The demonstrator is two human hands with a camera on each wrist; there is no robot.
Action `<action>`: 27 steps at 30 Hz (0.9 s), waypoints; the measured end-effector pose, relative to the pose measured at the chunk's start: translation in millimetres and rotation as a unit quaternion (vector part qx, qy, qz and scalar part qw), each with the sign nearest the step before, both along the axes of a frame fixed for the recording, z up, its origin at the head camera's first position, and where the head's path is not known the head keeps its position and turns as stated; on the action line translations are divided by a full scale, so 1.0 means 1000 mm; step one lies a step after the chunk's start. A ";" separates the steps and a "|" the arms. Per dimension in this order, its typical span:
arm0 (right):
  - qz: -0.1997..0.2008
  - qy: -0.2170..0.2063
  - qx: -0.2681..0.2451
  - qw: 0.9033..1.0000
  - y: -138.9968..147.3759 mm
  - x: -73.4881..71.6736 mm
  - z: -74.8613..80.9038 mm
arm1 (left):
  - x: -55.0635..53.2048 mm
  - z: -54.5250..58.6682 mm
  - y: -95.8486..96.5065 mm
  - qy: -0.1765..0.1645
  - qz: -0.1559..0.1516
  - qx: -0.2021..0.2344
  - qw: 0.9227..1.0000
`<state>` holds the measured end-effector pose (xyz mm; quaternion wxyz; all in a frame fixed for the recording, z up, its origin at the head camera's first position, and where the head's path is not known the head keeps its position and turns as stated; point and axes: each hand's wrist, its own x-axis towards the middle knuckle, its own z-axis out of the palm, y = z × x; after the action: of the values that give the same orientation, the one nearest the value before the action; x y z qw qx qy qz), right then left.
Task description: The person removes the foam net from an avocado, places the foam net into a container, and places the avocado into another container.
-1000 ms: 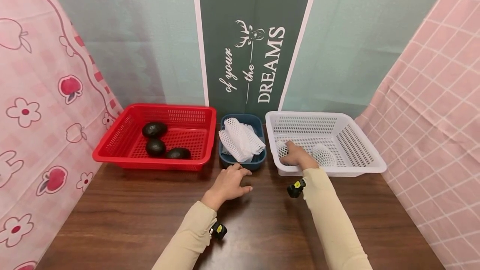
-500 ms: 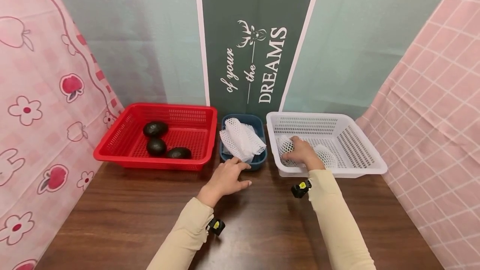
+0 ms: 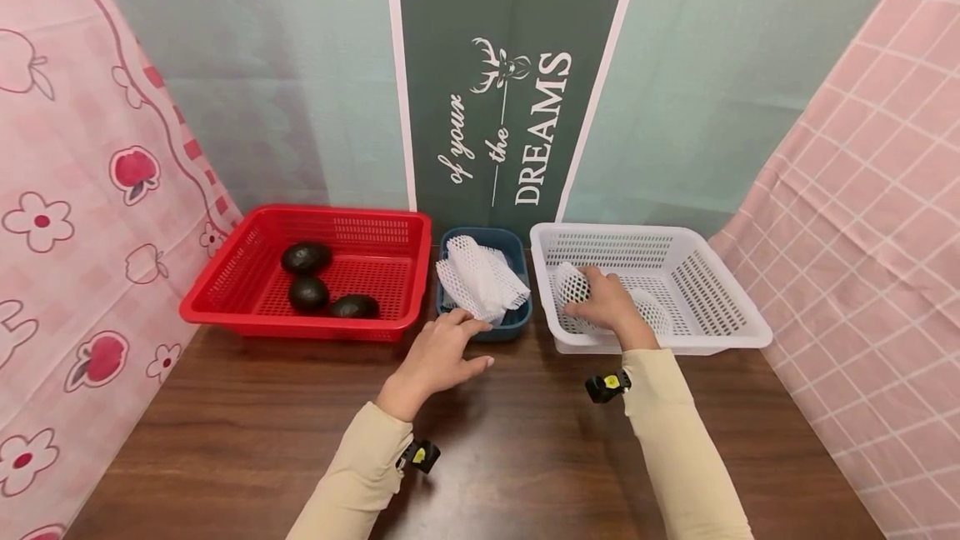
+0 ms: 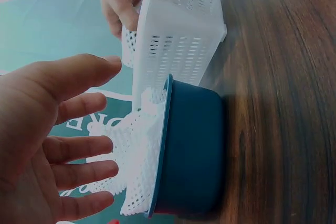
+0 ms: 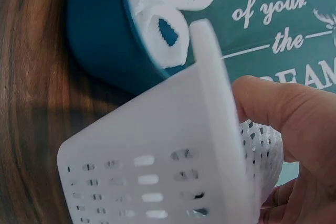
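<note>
My right hand [image 3: 609, 300] is inside the white basket [image 3: 712, 338] and grips an avocado in a white foam net [image 3: 573, 286], with dark patches showing through the mesh. In the right wrist view, the thumb lies on the near side of the netted avocado [image 5: 262, 148], and the basket wall partly hides it. Another white-netted piece [image 3: 651, 313] lies beside that hand. My left hand [image 3: 438, 357] hovers at the front of the blue bin [image 3: 510, 332]. Its fingers are spread and hold nothing in the left wrist view. White foam nets [image 3: 483, 277] are heaped in the bin.
To the left stands a red basket [image 3: 300, 327] with bare dark avocados [image 3: 308, 294] in it. All the containers stand in a row on the dark wood table [image 3: 517, 457], against a green curtain [image 3: 322, 107]. Pink cloths [image 3: 862, 273] hang at both sides.
My right hand has shifted slightly right, and the netted avocado in it now stands more upright. My left hand has drifted a little left. The baskets and bin stay in place.
</note>
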<state>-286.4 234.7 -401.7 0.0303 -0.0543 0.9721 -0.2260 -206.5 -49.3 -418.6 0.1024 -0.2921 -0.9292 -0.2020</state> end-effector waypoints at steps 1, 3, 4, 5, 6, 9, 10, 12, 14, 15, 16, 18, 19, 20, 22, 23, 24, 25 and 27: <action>-0.001 0.003 0.000 1.000 -0.001 0.001 0.001 | 0.000 0.000 -0.002 0.000 0.001 0.002 1.000; 0.000 0.014 0.000 1.000 -0.004 0.004 0.005 | 0.001 0.000 -0.005 0.003 0.003 0.008 1.000; 0.000 0.021 0.001 1.000 -0.006 0.006 0.007 | 0.002 0.000 -0.007 0.004 0.004 0.010 1.000; 0.001 0.027 0.002 1.000 -0.007 0.008 0.009 | 0.003 0.000 -0.008 0.004 0.005 0.013 1.000; 0.003 0.035 0.002 0.999 -0.008 0.010 0.011 | 0.003 0.000 -0.010 0.007 0.007 0.016 1.000; 0.007 0.058 0.001 0.998 -0.011 0.014 0.016 | 0.004 -0.001 -0.014 0.016 0.007 0.025 1.000; 0.007 0.064 -0.001 0.998 -0.012 0.015 0.018 | 0.005 -0.002 -0.016 0.020 0.006 0.028 0.999; 0.007 0.075 -0.004 0.997 -0.013 0.017 0.021 | 0.005 -0.003 -0.018 0.027 0.004 0.035 0.999; 0.007 0.085 -0.005 0.996 -0.015 0.018 0.024 | 0.006 -0.004 -0.021 0.030 0.002 0.039 0.999; 0.008 0.089 -0.007 0.996 -0.016 0.020 0.026 | 0.006 -0.005 -0.022 0.031 0.002 0.039 0.999; 0.008 0.092 -0.008 0.996 -0.018 0.021 0.027 | 0.007 -0.005 -0.024 0.031 0.002 0.039 0.999; 0.013 0.100 -0.011 0.995 -0.020 0.023 0.030 | 0.008 -0.006 -0.026 0.032 0.003 0.038 0.999; 0.016 0.103 -0.011 0.995 -0.021 0.025 0.032 | 0.008 -0.007 -0.027 0.032 0.003 0.037 0.999; 0.021 0.106 -0.013 0.994 -0.023 0.026 0.033 | 0.008 -0.007 -0.028 0.034 0.002 0.036 0.999; 0.032 0.111 -0.016 0.993 -0.025 0.030 0.035 | 0.009 -0.008 -0.031 0.038 0.001 0.037 0.999; 0.039 0.114 -0.015 0.993 -0.027 0.031 0.036 | 0.009 -0.009 -0.031 0.040 0.001 0.038 0.998; 0.044 0.118 -0.015 0.992 -0.028 0.033 0.037 | 0.009 -0.009 -0.032 0.042 0.001 0.040 0.998; 0.048 0.120 -0.014 0.992 -0.029 0.034 0.038 | 0.009 -0.010 -0.033 0.044 0.001 0.041 0.998; 0.056 0.127 -0.014 0.990 -0.032 0.037 0.039 | 0.010 -0.011 -0.034 0.045 -0.001 0.044 0.998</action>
<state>-249.8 202.5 -362.5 -0.0818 -0.1370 0.9604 -0.2286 -197.0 -83.2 -429.8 0.1566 -0.2972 -0.9134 -0.2297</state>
